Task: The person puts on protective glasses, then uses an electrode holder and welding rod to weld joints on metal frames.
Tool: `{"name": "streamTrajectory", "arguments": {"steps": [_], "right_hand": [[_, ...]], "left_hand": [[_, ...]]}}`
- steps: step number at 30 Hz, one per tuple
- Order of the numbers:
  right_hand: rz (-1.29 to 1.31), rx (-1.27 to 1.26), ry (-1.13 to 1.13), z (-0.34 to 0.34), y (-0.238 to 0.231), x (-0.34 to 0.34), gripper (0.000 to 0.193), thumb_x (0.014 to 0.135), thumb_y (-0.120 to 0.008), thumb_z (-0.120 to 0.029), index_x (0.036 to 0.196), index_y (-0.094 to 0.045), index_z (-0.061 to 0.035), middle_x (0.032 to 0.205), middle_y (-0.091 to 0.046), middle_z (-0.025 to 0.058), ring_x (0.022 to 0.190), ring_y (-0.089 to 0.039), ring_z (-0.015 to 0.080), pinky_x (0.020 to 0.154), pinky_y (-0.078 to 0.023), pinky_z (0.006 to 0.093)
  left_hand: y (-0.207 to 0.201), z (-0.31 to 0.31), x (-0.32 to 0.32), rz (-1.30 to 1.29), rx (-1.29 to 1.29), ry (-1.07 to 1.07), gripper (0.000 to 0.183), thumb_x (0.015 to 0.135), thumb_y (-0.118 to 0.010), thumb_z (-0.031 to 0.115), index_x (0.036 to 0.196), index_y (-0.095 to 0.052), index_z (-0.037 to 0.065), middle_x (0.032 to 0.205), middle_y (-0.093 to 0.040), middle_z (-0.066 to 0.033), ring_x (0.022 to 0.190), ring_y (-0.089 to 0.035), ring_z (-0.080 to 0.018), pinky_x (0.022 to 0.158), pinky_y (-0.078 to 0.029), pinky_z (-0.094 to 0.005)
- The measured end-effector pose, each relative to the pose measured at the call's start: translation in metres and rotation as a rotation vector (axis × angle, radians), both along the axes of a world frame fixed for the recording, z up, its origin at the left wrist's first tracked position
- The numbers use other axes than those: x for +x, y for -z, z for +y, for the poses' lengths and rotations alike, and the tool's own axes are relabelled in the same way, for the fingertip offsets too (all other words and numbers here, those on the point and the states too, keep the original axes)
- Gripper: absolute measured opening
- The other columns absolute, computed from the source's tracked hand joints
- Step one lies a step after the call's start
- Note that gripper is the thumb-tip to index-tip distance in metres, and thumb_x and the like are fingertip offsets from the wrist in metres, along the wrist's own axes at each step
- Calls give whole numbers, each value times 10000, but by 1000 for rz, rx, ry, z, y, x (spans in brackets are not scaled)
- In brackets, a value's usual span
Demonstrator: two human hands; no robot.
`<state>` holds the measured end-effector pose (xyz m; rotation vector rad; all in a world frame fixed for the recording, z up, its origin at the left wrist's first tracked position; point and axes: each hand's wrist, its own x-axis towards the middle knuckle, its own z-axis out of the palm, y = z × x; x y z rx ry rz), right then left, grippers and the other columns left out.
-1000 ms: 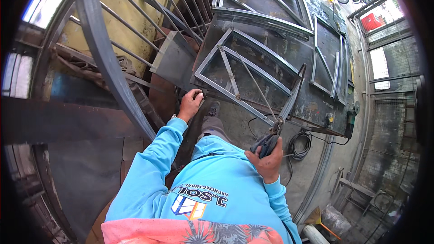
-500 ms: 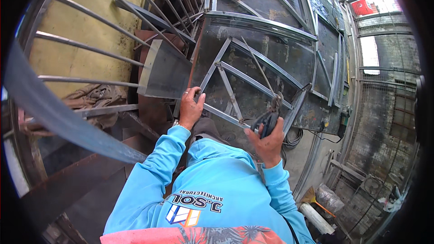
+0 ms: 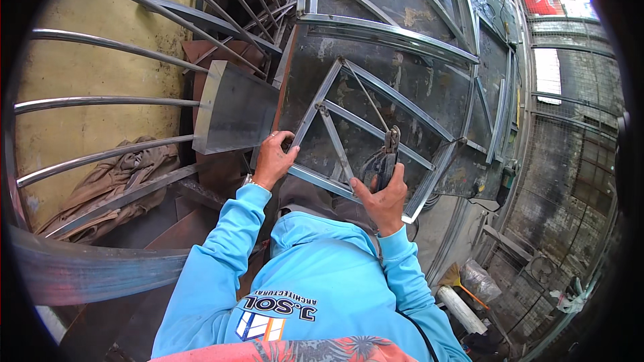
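Note:
My right hand [image 3: 384,202] is wrapped around a dark welding electrode holder [image 3: 387,161]. A thin welding rod [image 3: 366,95] sticks out of its jaws, slanting up and left toward the far corner of a small frame of steel square tubes [image 3: 397,99]. Whether the rod's tip touches that corner I cannot tell. My left hand [image 3: 272,159], a ring on one finger, grips the frame's near left corner with curled fingers and thumb. Slanted and cross tubes form the inside of the frame, which lies flat on a dark, scuffed metal worktable [image 3: 335,43].
A larger steel tube frame [image 3: 389,30] lies across the worktable's far side. On the left stand a barred metal rack [image 3: 107,102], a bent sheet-metal piece [image 3: 241,110] and a crumpled brown cloth [image 3: 127,181]. A mesh wall [image 3: 567,181] runs along the right, with a broom [image 3: 463,285] below it.
The electrode holder has moved slightly left and turned more upright in my right hand, and the rod's tip has come to the frame's far corner. My left hand stays at the near left corner.

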<state>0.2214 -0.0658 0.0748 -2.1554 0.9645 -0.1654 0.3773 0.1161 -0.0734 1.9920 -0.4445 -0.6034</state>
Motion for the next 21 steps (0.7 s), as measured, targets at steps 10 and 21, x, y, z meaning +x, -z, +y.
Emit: {"name": "streamTrajectory", "arguments": {"steps": [10, 21], "right_hand": [[29, 32, -23, -3, 4, 4, 547, 744, -889, -297, 968, -451, -56, 668, -597, 30, 553, -602, 101, 482, -457, 249], [-98, 49, 89, -5, 5, -6, 611, 700, -916, -266, 1017, -451, -26, 678, -610, 52, 568, -615, 108, 483, -493, 272]], "left_hand": [[-4, -6, 1, -34, 28, -12, 224, 761, -737, 69, 957, -674, -21, 891, -651, -155, 832, -667, -312, 762, -532, -393], [-5, -7, -1, -29, 8, -16, 228, 757, -736, 67, 956, -664, -18, 892, -651, -163, 834, -665, -333, 759, -530, -397]]}}
